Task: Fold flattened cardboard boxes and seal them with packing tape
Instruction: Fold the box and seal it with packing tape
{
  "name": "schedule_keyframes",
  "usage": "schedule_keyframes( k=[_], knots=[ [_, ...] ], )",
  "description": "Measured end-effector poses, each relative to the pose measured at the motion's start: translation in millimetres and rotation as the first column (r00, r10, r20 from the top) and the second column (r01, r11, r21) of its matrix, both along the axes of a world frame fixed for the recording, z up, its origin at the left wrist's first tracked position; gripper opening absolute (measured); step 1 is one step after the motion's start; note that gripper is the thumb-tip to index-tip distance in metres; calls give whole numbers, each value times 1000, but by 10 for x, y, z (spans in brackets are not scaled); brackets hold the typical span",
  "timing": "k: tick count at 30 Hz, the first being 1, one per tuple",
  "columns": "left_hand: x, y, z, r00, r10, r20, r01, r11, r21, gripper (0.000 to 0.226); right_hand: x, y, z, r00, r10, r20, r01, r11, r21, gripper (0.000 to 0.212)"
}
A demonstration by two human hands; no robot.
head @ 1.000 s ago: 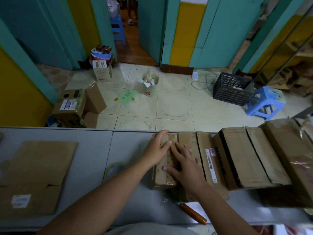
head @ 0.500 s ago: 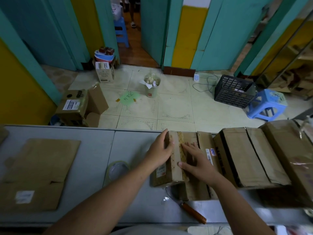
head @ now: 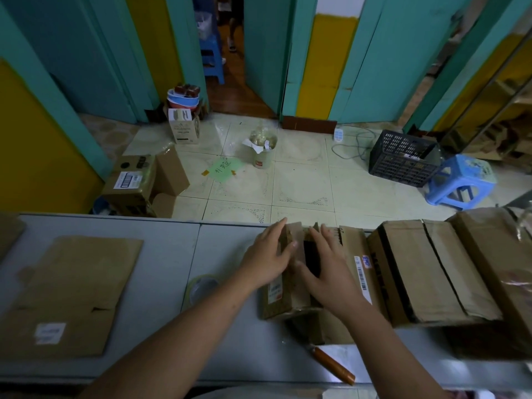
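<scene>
Smooth grey table (head: 161,283), left hand (head: 266,260) and right hand (head: 331,272), fingers straight, pressing flaps of small brown cardboard box (head: 276,298)

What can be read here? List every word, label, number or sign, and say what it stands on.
No text reads with certainty.
Green paper on the floor: handwritten characters, too unclear to quote.
Floor box: barcode label, too small.
White carton: print blurred.
Bucket: red label blurred.
Half-folded box: sticker blurred.
Neighbouring box: barcode strip and blue sticker, blurred.
Flattened cardboard: white label blurred.
</scene>
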State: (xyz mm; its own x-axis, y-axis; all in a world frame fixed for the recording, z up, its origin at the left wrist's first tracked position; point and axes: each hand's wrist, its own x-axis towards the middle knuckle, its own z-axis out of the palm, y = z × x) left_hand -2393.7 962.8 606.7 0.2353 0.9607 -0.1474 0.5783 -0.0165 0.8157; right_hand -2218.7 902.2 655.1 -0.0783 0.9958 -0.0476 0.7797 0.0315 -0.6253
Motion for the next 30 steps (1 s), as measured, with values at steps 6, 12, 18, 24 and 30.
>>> schedule_keyframes(
  k=[6,12,18,24,30],
  knots=[
    [-236,-62,129,999,28,-24,-27,1000,9,59,-210,62,203,995,78,66,-83,993,80,69],
    [-1007,-225,-88,961,94,-259,-84,995,50,23,-630,100,238,946,304,111,-322,919,228,53],
    [-1496,-712,-403,909,-87,-408,33,990,-137,34,-1014,180,36,907,415,74,-421,899,122,51],
    [-1548,-896,-743,738,-111,-666,108,993,-46,41,-1129,250,-100,894,445,56,-444,895,-27,50],
    [-1625,-889,-564,877,31,-480,63,982,180,16,-1185,359,-115,895,444,-53,-445,874,-197,81]
  ],
)
